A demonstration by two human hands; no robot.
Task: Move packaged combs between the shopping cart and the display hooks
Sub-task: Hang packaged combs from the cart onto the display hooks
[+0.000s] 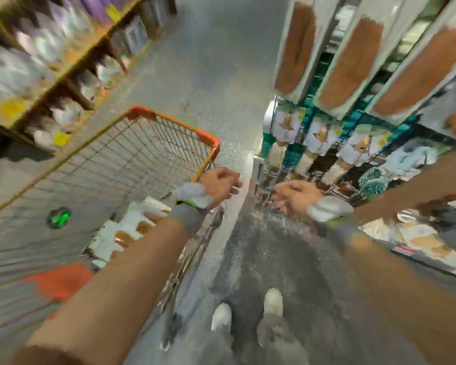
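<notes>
Left hand beside cart, right hand apart

Shopping cart: wire mesh with an orange rim, standing to the left of and beyond the left hand; its right edge runs just beside that hand's wrist.
Packaged combs in cart: white cards with brown combs, lying flat in a loose pile on the cart's floor, below and left of the left hand, partly hidden by that forearm.
Hanging combs: three long white packs, each showing a brown comb, side by side in a row above and beyond the right hand, well apart from it.
Display hooks: too blurred to make out.
</notes>
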